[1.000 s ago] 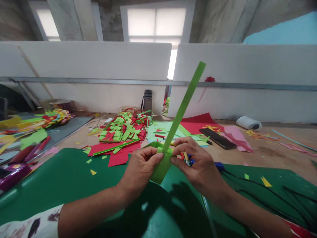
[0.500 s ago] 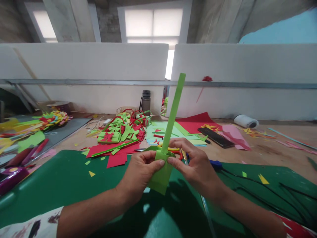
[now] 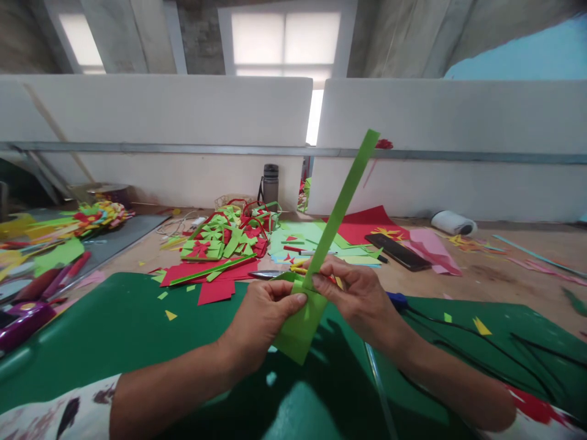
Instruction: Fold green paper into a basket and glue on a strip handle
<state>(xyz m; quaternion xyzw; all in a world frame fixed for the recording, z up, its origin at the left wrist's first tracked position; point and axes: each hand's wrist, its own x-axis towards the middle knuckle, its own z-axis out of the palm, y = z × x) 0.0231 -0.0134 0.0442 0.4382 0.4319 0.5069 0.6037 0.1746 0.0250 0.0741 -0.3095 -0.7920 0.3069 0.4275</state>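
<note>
A light green folded paper piece, shaped like a small bag, is held up over the green mat. My left hand pinches its upper left edge between thumb and fingers. A long green paper strip rises from its top and leans right. My right hand is closed on the lower end of the strip, where it meets the bag's top edge. The fingertips behind the paper are hidden. Scissors lie behind the hands, partly covered by the paper and the right hand.
Beyond the green mat lie red paper sheets, a heap of green and red paper bags and a phone. A bottle stands at the wall. Right of my hand is a blue-ended tool with a black cable.
The strip has tilted further right, and my right fingers have shifted onto its base. The paper bag has turned slightly with it. My left hand keeps its pinch.
</note>
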